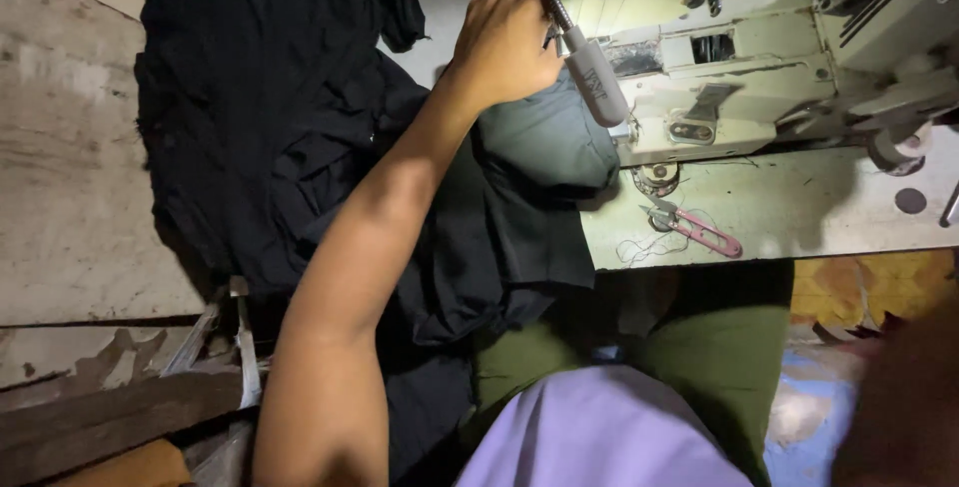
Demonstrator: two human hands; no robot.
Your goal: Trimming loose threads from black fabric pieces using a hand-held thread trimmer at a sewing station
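My left hand point(504, 42) reaches up along my bare forearm to the bed of a cream sewing machine point(744, 97). Its fingers are curled down onto black fabric point(270, 127), which lies heaped across the table and falls into my lap. The fingertips are hidden behind the grey head of a gooseneck lamp point(597, 82), which lights the cloth just below the hand. My right hand is out of sight; only a blurred brown shape point(899, 407) shows at the bottom right corner.
Pink-handled thread snips point(696, 226) lie with loose thread on the worn machine table point(819, 207). A scuffed wooden board point(60, 177) is on the left, with planks below it. My green trousers point(724, 347) and lilac shirt point(599, 437) fill the bottom.
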